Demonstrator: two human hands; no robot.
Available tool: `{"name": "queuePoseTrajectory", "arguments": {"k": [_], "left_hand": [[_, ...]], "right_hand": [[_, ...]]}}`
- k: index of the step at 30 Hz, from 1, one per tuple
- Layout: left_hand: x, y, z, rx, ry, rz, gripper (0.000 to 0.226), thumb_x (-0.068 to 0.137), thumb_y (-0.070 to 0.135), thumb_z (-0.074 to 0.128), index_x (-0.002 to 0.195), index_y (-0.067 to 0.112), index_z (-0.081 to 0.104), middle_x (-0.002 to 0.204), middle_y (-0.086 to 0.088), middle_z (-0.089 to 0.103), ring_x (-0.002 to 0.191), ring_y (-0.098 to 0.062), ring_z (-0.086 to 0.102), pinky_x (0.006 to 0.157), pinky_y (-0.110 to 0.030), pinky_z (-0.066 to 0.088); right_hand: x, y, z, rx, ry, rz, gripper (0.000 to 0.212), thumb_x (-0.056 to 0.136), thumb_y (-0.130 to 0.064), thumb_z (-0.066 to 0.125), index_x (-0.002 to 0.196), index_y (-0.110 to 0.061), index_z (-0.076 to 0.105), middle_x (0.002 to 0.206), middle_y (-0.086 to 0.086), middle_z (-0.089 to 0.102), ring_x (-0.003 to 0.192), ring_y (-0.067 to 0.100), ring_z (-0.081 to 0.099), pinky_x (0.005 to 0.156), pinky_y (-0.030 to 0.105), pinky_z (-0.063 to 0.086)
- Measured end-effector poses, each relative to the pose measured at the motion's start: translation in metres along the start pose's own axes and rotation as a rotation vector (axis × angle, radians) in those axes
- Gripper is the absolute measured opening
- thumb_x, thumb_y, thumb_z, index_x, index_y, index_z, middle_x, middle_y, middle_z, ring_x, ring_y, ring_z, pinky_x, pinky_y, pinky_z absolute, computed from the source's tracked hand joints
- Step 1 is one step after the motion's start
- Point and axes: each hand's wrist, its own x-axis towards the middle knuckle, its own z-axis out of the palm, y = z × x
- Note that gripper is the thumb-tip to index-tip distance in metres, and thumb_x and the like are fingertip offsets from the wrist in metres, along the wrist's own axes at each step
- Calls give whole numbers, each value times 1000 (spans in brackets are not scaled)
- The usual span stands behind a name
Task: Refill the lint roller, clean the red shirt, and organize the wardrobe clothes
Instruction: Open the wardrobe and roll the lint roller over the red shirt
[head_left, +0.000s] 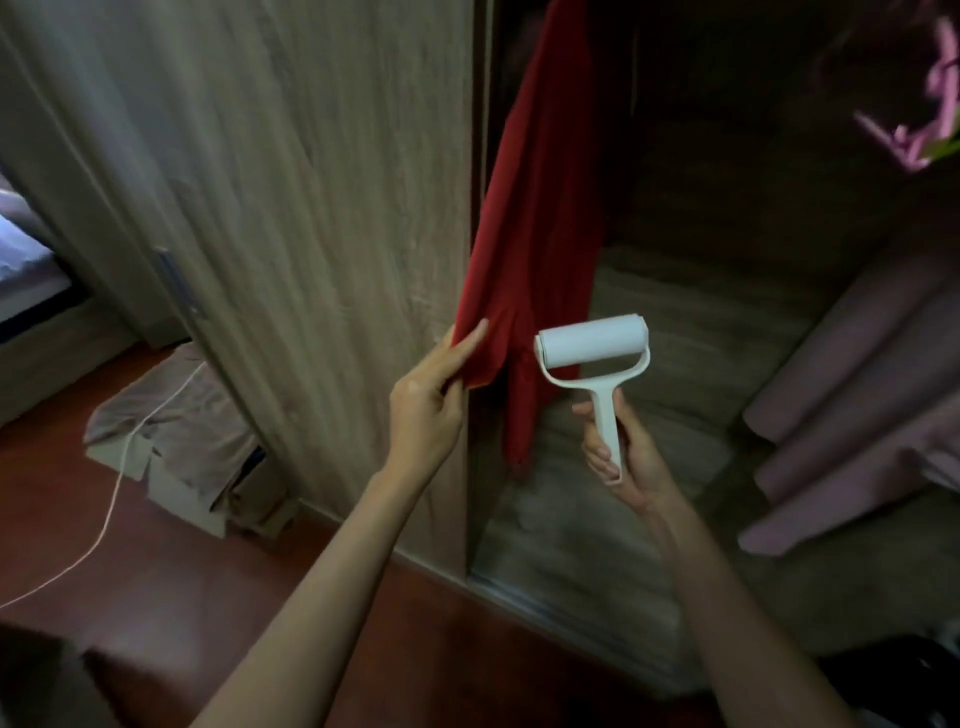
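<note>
Red shirt (535, 234) top runs out of frame.
It hangs in the dim wardrobe (701, 312) opening; left grip (426, 405) pinches its hem, right grip (623, 457) curls round the lint roller (592, 343) handle.

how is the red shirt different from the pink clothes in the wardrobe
The red shirt is deep red; the pink clothes are pale pink. The red shirt hangs at the left edge of the wardrobe, the pink clothes at its right. The left hand pinches the red shirt's hem, while nothing touches the pink clothes. Both are in the open wardrobe.
</note>
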Motion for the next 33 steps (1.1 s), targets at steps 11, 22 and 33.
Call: {"name": "queuePoseTrajectory", "arguments": {"k": [11, 22, 33], "left_hand": [[-38, -26, 50, 118, -383, -70, 67, 81, 29, 75, 142, 23, 47, 158, -7, 25, 145, -29, 27, 116, -56, 24], [-124, 113, 131, -207, -547, 100, 34, 88, 7, 58, 121, 12, 64, 121, 8, 60, 112, -2, 54, 98, -9, 38], [-354, 303, 241, -513, -1179, 251, 33, 90, 5, 53, 121, 13, 64, 121, -1, 65, 113, -5, 54, 100, -4, 31]], "right_hand": [[-68, 19, -47, 46, 317, -23, 51, 84, -55, 47, 92, -10, 68, 43, -1, 40, 28, 7, 31, 31, 18, 20], [-253, 5, -85, 265, 573, -277, 56, 58, -57, 81, 83, -9, 73, 38, 0, 40, 25, 6, 33, 27, 16, 20], [-596, 71, -104, 371, 1239, -480, 51, 94, -46, 37, 95, -3, 63, 43, 4, 35, 26, 11, 29, 28, 17, 20]]}}
